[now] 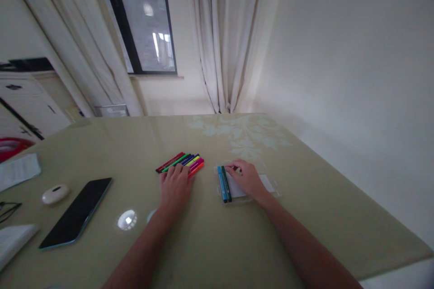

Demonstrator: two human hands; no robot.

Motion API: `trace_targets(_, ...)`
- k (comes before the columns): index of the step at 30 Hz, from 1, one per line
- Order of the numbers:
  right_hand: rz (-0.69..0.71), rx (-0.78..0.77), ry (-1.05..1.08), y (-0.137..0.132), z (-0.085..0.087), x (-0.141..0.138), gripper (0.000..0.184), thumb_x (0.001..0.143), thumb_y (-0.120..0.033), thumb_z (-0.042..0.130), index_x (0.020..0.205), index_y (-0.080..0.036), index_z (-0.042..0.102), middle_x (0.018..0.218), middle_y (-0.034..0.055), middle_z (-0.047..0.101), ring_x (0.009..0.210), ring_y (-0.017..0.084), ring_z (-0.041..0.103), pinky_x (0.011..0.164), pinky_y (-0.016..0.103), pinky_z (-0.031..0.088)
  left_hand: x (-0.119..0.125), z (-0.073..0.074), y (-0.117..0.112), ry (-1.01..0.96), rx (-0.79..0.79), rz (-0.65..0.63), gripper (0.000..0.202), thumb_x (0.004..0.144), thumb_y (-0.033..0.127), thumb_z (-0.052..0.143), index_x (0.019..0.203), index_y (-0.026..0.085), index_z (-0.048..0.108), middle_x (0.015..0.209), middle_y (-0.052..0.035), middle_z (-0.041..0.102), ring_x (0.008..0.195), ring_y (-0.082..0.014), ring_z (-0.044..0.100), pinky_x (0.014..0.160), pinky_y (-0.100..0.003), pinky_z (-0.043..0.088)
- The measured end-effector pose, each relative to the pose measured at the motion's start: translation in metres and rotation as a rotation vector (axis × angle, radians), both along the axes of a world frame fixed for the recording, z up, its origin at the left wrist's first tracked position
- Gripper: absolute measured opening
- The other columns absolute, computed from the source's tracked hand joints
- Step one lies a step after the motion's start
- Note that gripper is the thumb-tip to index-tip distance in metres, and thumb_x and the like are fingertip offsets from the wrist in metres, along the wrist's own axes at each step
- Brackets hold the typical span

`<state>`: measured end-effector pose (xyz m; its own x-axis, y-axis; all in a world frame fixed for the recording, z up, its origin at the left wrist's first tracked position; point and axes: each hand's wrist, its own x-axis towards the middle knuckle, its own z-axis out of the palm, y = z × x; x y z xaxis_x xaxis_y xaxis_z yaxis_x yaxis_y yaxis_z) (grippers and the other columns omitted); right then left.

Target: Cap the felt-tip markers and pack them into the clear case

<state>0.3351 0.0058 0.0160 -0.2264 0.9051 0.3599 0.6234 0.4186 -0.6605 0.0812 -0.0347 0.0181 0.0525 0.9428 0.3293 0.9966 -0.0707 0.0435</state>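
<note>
A row of several coloured felt-tip pens (176, 159), in red, green, blue, yellow, pink and orange, lies slanted on the table. My left hand (175, 185) rests against their near ends, fingers stretched over them and not wrapped round any pen. To the right is a clear plastic case (252, 199) with a white sheet (267, 183) in it. A light blue pen (222, 185) and a dark green pen (227, 185) lie side by side at its left end. My right hand (247, 178) is over the case, thumb and fingertips pinched at the dark green pen's upper end.
On the left of the table (210, 244) lie a dark tablet (77, 212), a white rounded case (55, 194), a paper (20, 170), a black cable (10, 210) and a white object (15, 239). A wall (356, 76) borders the right side.
</note>
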Motion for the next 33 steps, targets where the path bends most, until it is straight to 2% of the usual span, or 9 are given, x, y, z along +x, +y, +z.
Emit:
trace_targets(3,0.006,0.014,0.015,0.0,0.0,-0.001,0.014,0.093,-0.025,0.066,0.093,-0.022,0.08,0.09,0.006,0.078,0.084,0.02,0.07,0.08,0.032,0.052,-0.001,-0.002,0.0,0.018,-0.041,-0.019,0.022,0.102,0.032,0.053,0.105,0.019,0.071,0.112,-0.0116,0.068,0.108,-0.0305,0.06,0.089,-0.045,0.043)
trace_targets(7,0.004,0.017,0.051,-0.003,0.002,-0.003,0.016,0.094,-0.028,0.066,0.091,-0.021,0.08,0.088,0.0063,0.077,0.084,0.02,0.069,0.079,0.032,0.05,0.006,-0.005,0.001,-0.027,0.021,-0.028,0.021,0.104,0.029,0.05,0.104,0.017,0.068,0.111,-0.0128,0.069,0.107,-0.0317,0.061,0.087,-0.044,0.043)
trace_targets(14,0.166,-0.195,0.373,-0.012,0.012,-0.014,0.034,0.096,-0.05,0.063,0.093,-0.019,0.079,0.084,0.0038,0.075,0.078,0.019,0.066,0.071,0.029,0.048,0.031,-0.01,-0.008,-0.532,0.211,-0.37,0.011,0.1,0.033,0.064,0.098,0.022,0.063,0.09,-0.0014,0.071,0.086,-0.0209,0.065,0.082,-0.034,0.045)
trace_targets(18,0.189,-0.283,0.528,-0.015,0.019,-0.017,0.038,0.091,-0.055,0.068,0.086,-0.018,0.079,0.078,0.003,0.072,0.075,0.018,0.064,0.071,0.029,0.05,0.041,-0.009,-0.017,-0.562,0.342,-0.455,0.01,0.099,0.029,0.064,0.094,0.021,0.063,0.083,-0.0013,0.067,0.08,-0.02,0.061,0.076,-0.032,0.044)
trace_targets(22,0.21,-0.347,0.632,-0.019,0.022,-0.022,0.036,0.087,-0.054,0.072,0.084,-0.019,0.078,0.072,0.0022,0.069,0.069,0.016,0.061,0.064,0.027,0.046,0.041,-0.005,-0.02,-0.525,0.396,-0.496,0.013,0.099,0.026,0.063,0.088,0.02,0.061,0.078,-0.0013,0.064,0.076,-0.0195,0.059,0.073,-0.032,0.044)
trace_targets(24,0.201,-0.387,0.715,-0.02,0.02,-0.026,0.035,0.086,-0.054,0.073,0.085,-0.019,0.077,0.074,0.0022,0.069,0.067,0.015,0.061,0.061,0.026,0.043,0.041,-0.005,-0.02,-0.512,0.373,-0.513,0.01,0.1,0.026,0.062,0.091,0.021,0.062,0.082,-0.002,0.066,0.079,-0.0197,0.06,0.075,-0.032,0.045)
trace_targets(26,0.171,-0.423,0.814,-0.019,0.016,-0.028,0.037,0.084,-0.056,0.074,0.086,-0.019,0.074,0.076,0.0021,0.069,0.065,0.014,0.06,0.058,0.025,0.041,0.042,-0.006,-0.02,-0.493,0.325,-0.55,0.007,0.101,0.026,0.06,0.105,0.022,0.064,0.096,-0.004,0.071,0.089,-0.0206,0.064,0.082,-0.034,0.047)
trace_targets(29,0.068,-0.416,0.937,-0.012,0.012,-0.025,0.039,0.081,-0.058,0.076,0.083,-0.02,0.069,0.074,0.0015,0.069,0.061,0.013,0.058,0.055,0.025,0.039,0.045,-0.01,-0.021,-0.433,0.24,-0.618,0.026,0.104,0.027,0.055,0.13,0.024,0.059,0.12,-0.0071,0.072,0.107,-0.0226,0.065,0.093,-0.038,0.048)
trace_targets(33,-0.046,-0.353,0.892,0.0,0.013,-0.005,0.038,0.081,-0.057,0.075,0.082,-0.019,0.067,0.072,0.0018,0.069,0.056,0.012,0.054,0.053,0.025,0.038,0.049,-0.013,-0.025,-0.344,0.063,-0.717,0.037,0.102,0.031,0.058,0.139,0.026,0.056,0.136,-0.0082,0.068,0.122,-0.0247,0.063,0.101,-0.043,0.047)
